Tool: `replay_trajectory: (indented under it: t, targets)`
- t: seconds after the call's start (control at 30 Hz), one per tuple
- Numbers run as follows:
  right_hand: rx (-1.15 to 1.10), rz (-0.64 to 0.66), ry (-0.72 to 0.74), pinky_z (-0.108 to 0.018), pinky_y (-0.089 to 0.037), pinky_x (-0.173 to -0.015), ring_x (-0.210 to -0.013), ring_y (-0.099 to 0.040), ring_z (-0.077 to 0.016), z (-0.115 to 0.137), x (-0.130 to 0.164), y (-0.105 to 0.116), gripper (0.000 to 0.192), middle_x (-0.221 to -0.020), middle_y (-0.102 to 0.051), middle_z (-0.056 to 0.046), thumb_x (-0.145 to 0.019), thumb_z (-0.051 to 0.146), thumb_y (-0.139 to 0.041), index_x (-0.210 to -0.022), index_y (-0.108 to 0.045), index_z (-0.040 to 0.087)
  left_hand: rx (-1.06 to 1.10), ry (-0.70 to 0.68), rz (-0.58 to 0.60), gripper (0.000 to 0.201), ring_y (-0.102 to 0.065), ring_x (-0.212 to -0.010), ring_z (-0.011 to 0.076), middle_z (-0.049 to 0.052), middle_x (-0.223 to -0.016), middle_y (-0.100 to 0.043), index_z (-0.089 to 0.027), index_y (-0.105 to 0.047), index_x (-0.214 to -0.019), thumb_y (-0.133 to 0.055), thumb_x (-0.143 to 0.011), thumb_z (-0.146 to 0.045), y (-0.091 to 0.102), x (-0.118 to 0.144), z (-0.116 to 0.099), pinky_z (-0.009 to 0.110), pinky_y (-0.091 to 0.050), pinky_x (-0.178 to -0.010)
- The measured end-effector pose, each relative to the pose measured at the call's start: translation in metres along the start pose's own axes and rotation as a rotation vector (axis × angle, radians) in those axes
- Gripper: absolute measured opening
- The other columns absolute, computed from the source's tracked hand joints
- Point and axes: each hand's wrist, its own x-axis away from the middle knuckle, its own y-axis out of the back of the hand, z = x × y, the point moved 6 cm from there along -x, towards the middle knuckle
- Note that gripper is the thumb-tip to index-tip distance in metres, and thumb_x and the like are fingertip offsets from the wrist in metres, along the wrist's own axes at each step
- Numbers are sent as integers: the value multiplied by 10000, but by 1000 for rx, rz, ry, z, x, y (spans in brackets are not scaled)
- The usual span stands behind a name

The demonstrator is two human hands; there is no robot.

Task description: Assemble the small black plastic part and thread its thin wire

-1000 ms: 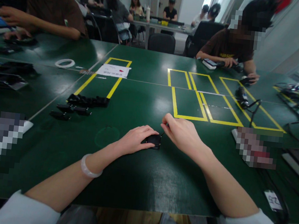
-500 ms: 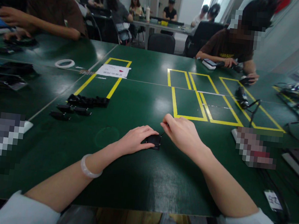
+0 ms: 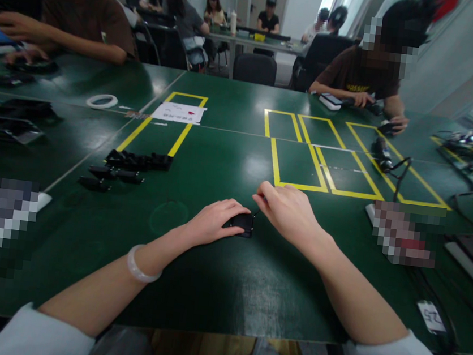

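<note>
A small black boxy part point(image 3: 243, 224) with bright metal spots on its edge rests on the green table point(image 3: 190, 286) in front of me. My left hand point(image 3: 217, 221) grips it from the left, thumb on the near side and fingers on the far side. Just to the right, my right hand point(image 3: 284, 208) is closed in a pinch. From its fingertips a thin dark tip point(image 3: 257, 214) points down to the part's right edge; what it belongs to is mostly hidden in the fingers.
Similar black parts point(image 3: 140, 159) lie in rows at the left. Yellow tape frames point(image 3: 301, 187), a white tape roll point(image 3: 102, 101) and a paper sheet point(image 3: 179, 113) are further back. Pixelated devices flank me, with cables point(image 3: 450, 321) at the right. Co-workers sit across the table.
Both hands stay almost in place, the left still holding the black part. My right hand has shifted very slightly; the view has drifted a little.
</note>
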Motion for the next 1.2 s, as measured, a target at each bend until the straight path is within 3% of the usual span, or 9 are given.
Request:
replay_trajectory:
  t: [0.3, 0.57, 0.93, 1.2]
  targets:
    - [-44, -25, 31, -255, -298, -621, -708, -610, -146, 3, 0, 1, 166, -795, -670, -29, -915, 191, -375, -986, -524, 168, 5, -6, 0, 372, -549, -1065, 224, 72, -1141, -577, -233, -523, -1240, -541, -901, -387, 1, -1, -1, 353, -447, -935]
    - [-10, -46, 29, -267, -271, -615, -630, -576, -137, 2, 0, 0, 299, -706, -658, -30, -971, 356, -321, -872, -538, 177, -15, -6, 5, 386, -544, -1080, 228, 76, -1165, -570, -230, -504, -1252, -535, -904, -395, -1, 0, 0, 362, -441, -948]
    - [-60, -46, 51, -258, -296, -631, -714, -570, -137, 3, 1, 1, 162, -795, -647, -26, -909, 186, -380, -966, -531, 170, -2, -5, -5, 375, -552, -1060, 223, 76, -1146, -576, -232, -523, -1239, -533, -903, -398, 1, -1, 0, 353, -452, -928]
    - [-13, -19, 32, -272, -277, -611, -644, -584, -144, 2, 0, 1, 329, -708, -657, -30, -976, 374, -300, -883, -548, 179, 4, -4, -8, 388, -548, -1076, 225, 73, -1162, -575, -229, -514, -1250, -536, -902, -400, 1, -1, -1, 363, -442, -948]
